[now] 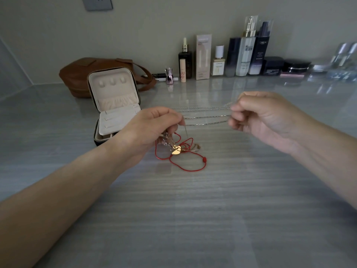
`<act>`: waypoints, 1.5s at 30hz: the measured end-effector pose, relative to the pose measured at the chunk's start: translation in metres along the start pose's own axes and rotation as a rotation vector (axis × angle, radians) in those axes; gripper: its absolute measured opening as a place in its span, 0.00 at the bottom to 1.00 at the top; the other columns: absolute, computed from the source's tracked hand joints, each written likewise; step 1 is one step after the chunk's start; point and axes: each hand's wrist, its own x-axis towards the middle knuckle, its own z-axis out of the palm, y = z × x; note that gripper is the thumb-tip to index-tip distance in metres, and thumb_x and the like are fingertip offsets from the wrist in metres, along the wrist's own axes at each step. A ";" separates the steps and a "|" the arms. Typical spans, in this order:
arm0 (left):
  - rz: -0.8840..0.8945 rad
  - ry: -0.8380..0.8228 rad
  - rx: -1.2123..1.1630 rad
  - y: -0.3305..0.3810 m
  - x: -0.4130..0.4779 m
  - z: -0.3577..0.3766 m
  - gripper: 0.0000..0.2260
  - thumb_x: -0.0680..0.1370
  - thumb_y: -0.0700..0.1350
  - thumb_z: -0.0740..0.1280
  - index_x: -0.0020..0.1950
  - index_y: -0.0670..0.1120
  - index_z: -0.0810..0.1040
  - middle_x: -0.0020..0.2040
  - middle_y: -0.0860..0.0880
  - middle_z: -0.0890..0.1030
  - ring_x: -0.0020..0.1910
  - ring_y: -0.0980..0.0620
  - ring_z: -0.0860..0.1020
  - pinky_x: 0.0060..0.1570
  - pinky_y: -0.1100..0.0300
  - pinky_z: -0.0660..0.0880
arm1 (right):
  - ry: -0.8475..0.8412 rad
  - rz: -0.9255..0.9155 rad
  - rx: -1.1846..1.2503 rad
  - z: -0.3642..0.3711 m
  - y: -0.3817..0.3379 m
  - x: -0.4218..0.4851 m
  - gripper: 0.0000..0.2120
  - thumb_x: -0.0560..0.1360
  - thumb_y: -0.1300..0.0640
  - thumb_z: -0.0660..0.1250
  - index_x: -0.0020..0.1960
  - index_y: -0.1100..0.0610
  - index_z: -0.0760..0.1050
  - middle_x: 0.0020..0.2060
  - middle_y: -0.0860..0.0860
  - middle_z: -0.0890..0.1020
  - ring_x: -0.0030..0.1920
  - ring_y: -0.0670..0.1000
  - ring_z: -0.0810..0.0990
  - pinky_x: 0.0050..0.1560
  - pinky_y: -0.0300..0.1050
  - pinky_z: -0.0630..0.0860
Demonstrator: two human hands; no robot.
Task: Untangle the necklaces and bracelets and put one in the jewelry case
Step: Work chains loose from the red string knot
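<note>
L hand (152,126) pinched the silver chain (206,116) at the tangle. R hand (258,117) pinched its far end, strands taut between them above the counter (193,209). The red cord (185,157) & gold pendant (176,150) dangled under the L hand. The jewelry case (116,105) sat open nearby. Risk: a harder pull could've cinched the knot or snapped a link.

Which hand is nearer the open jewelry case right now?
Left. The left hand sits just right of the jewelry case, gripping the tangle; the right hand is farther right, holding the silver chain.
</note>
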 end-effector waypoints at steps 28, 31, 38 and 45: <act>-0.001 -0.233 0.107 0.008 -0.015 0.009 0.08 0.78 0.43 0.62 0.44 0.46 0.81 0.39 0.48 0.85 0.38 0.57 0.81 0.38 0.68 0.73 | -0.148 -0.277 -0.596 0.023 0.024 -0.006 0.05 0.70 0.53 0.71 0.37 0.46 0.78 0.31 0.42 0.80 0.33 0.38 0.75 0.36 0.29 0.70; 0.001 -0.224 0.108 0.008 -0.015 0.007 0.09 0.78 0.43 0.62 0.44 0.48 0.81 0.39 0.47 0.85 0.38 0.56 0.80 0.40 0.64 0.72 | -0.112 -0.211 -0.535 0.020 0.022 -0.005 0.04 0.66 0.49 0.72 0.36 0.49 0.79 0.31 0.44 0.80 0.34 0.39 0.75 0.38 0.32 0.71; -0.015 -0.202 0.118 0.007 -0.011 0.005 0.09 0.79 0.40 0.62 0.44 0.47 0.81 0.41 0.48 0.85 0.36 0.58 0.79 0.39 0.67 0.73 | -0.040 -0.149 -0.382 0.011 0.015 -0.003 0.05 0.73 0.56 0.68 0.38 0.53 0.80 0.34 0.46 0.83 0.36 0.42 0.78 0.44 0.38 0.74; -0.031 -0.209 0.090 0.008 -0.013 0.006 0.07 0.73 0.33 0.68 0.46 0.45 0.80 0.38 0.49 0.85 0.36 0.58 0.80 0.37 0.70 0.75 | -0.043 -0.132 -0.303 0.013 0.011 -0.005 0.08 0.76 0.59 0.64 0.39 0.55 0.79 0.35 0.48 0.84 0.37 0.44 0.80 0.48 0.43 0.74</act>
